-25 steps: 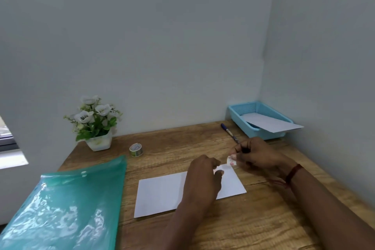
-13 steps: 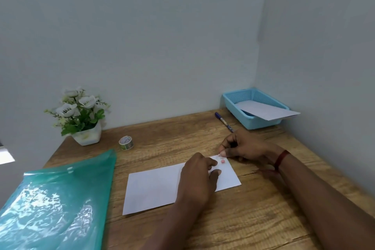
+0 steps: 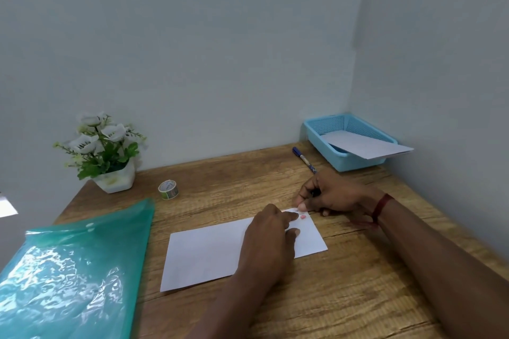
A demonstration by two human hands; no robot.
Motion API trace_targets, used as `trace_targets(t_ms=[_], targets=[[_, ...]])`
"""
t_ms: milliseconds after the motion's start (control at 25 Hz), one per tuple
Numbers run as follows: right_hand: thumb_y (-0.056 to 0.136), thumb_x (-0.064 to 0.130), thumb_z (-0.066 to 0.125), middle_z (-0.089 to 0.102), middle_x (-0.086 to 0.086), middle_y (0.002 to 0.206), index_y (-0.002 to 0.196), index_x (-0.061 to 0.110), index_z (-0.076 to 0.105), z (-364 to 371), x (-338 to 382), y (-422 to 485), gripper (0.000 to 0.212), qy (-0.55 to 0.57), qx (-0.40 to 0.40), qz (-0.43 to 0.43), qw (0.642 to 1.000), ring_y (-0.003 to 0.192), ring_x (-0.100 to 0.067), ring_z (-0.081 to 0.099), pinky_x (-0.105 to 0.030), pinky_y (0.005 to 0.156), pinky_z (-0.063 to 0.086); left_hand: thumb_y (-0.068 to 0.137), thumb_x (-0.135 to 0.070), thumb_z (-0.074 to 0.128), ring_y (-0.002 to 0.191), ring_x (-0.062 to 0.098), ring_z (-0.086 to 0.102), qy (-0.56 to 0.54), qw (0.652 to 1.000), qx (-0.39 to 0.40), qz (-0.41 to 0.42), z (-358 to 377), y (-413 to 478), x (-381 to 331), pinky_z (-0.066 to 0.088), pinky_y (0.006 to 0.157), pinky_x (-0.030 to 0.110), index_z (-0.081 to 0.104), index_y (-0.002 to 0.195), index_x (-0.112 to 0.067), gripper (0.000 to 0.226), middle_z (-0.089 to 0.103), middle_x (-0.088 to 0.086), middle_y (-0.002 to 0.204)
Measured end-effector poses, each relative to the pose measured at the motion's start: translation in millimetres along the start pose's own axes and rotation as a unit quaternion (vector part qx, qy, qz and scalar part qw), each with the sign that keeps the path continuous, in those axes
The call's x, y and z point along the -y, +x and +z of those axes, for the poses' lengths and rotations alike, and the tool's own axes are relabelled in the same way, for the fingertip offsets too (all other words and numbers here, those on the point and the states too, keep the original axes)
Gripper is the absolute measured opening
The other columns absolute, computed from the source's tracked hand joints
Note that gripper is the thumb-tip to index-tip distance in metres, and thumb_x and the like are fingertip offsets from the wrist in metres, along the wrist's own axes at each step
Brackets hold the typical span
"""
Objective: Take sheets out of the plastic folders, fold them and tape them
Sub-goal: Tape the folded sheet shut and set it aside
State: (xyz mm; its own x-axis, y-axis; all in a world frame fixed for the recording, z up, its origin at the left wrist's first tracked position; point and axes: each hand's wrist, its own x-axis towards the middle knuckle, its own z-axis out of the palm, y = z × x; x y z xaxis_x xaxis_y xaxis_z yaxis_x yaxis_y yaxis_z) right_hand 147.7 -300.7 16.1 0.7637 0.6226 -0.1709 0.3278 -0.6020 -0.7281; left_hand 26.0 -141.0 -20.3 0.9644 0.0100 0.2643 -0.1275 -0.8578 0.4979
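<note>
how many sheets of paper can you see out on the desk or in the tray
2. One folded sheet lies on the desk under the left hand; another sheet rests in the blue tray, overhanging its rim. More may be hidden inside the green folder.

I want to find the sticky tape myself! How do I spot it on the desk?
Start at the flower pot in the wooden desk's far left corner. Just right of it, beyond the green plastic folder, sits the tape roll. It is the only small round ring there, standing alone.
</note>
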Motion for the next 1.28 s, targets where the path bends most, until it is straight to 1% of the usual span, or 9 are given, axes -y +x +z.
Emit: trace_targets(t_ms=[120, 240, 440, 720, 760, 920, 1000, 1120, 1280], targets=[[0.085, 0.017, 0.072, 0.073, -0.008, 0.104, 0.093, 0.017, 0.076, 0.8, -1.1, 1.8, 0.009, 0.000, -0.003, -0.007, 1.000, 0.048, 0.001, 0.053, -0.015, 0.049, 0.045, 0.097, -0.033, 0.056, 0.110, 0.008, 0.051, 0.001, 1.000, 0.005, 0.006, 0.3, 0.6, -0.1, 0.044, 0.095, 0.022, 0.053, 0.137, -0.033, 0.040, 0.054, -0.010, 0.121], [0.086, 0.017, 0.072, 0.073, -0.009, 0.105, 0.089, 0.023, 0.074, 1.0, -1.2, 1.5, 0.007, -0.005, -0.001, -0.012, 1.000, 0.048, 0.001, 0.052, -0.015, 0.049, 0.046, 0.098, -0.033, 0.055, 0.110, 0.009, 0.050, 0.005, 1.000, 0.009, 0.005, 1.1, 1.6, -1.2, 0.044, 0.094, 0.022, 0.056, 0.135, -0.030, 0.037, 0.054, -0.008, 0.121], [0.084, 0.018, 0.074, 0.073, -0.010, 0.099, 0.085, 0.026, 0.074, 4.0, -2.6, 1.0, 0.009, -0.009, -0.014, -0.024, 1.000, 0.052, 0.000, 0.052, -0.018, 0.051, 0.047, 0.098, -0.031, 0.055, 0.111, 0.010, 0.050, 0.011, 1.000, 0.022, 0.000, 1.7, 2.5, -1.5, 0.046, 0.096, 0.025, 0.053, 0.137, -0.031, 0.039, 0.053, -0.007, 0.123], [0.082, 0.018, 0.077, 0.074, -0.011, 0.093, 0.082, 0.026, 0.075, 6.6, -1.7, 0.4, 0.009, -0.006, -0.028, -0.028, 0.999, 0.057, -0.010, 0.053, -0.019, 0.050, 0.046, 0.099, -0.031, 0.053, 0.106, 0.009, 0.048, 0.017, 0.999, 0.037, 0.004, 2.7, 3.0, -0.8, 0.046, 0.092, 0.024, 0.049, 0.140, -0.034, 0.041, 0.051, -0.007, 0.118], [0.081, 0.018, 0.077, 0.074, -0.008, 0.091, 0.084, 0.025, 0.076, 7.5, -1.0, -0.5, 0.008, -0.009, -0.032, -0.026, 0.999, 0.059, -0.011, 0.055, -0.018, 0.051, 0.046, 0.099, -0.031, 0.053, 0.105, 0.009, 0.048, 0.020, 0.999, 0.038, 0.005, 2.6, 3.1, -1.2, 0.046, 0.092, 0.024, 0.049, 0.140, -0.033, 0.041, 0.051, -0.006, 0.118], [0.081, 0.016, 0.077, 0.074, 0.009, 0.092, 0.090, 0.022, 0.076, 12.0, 2.0, -1.4, 0.011, -0.048, -0.053, -0.030, 0.997, 0.070, 0.005, 0.060, -0.009, 0.062, 0.043, 0.100, -0.029, 0.051, 0.106, 0.011, 0.048, 0.029, 0.998, 0.050, 0.003, 2.2, 4.0, -2.2, 0.045, 0.091, 0.023, 0.047, 0.142, -0.033, 0.042, 0.050, -0.004, 0.120], [0.081, 0.017, 0.077, 0.074, 0.012, 0.092, 0.089, 0.027, 0.075, 13.3, 3.5, -2.1, 0.013, -0.063, -0.059, -0.027, 0.996, 0.078, 0.005, 0.061, -0.010, 0.068, 0.042, 0.100, -0.029, 0.051, 0.105, 0.011, 0.048, 0.029, 0.998, 0.056, 0.001, 1.8, 4.0, -2.8, 0.045, 0.092, 0.024, 0.047, 0.142, -0.035, 0.042, 0.050, -0.004, 0.119], [0.081, 0.018, 0.077, 0.071, 0.016, 0.088, 0.089, 0.027, 0.075, 14.7, 5.9, -3.4, 0.013, -0.079, -0.066, -0.026, 0.994, 0.078, 0.005, 0.060, -0.009, 0.067, 0.041, 0.100, -0.028, 0.051, 0.103, 0.012, 0.048, 0.030, 0.998, 0.062, -0.004, 2.5, 4.8, -2.9, 0.046, 0.092, 0.027, 0.047, 0.141, -0.036, 0.042, 0.049, -0.003, 0.116], [0.078, 0.019, 0.080, 0.071, 0.011, 0.086, 0.089, 0.025, 0.074, 16.9, 6.7, -4.1, 0.013, -0.074, -0.092, -0.011, 0.993, 0.079, -0.004, 0.062, -0.014, 0.068, 0.044, 0.100, -0.028, 0.050, 0.102, 0.013, 0.048, 0.042, 0.997, 0.068, -0.009, 3.4, 5.3, -3.8, 0.047, 0.093, 0.029, 0.047, 0.142, -0.034, 0.043, 0.048, -0.002, 0.115]])
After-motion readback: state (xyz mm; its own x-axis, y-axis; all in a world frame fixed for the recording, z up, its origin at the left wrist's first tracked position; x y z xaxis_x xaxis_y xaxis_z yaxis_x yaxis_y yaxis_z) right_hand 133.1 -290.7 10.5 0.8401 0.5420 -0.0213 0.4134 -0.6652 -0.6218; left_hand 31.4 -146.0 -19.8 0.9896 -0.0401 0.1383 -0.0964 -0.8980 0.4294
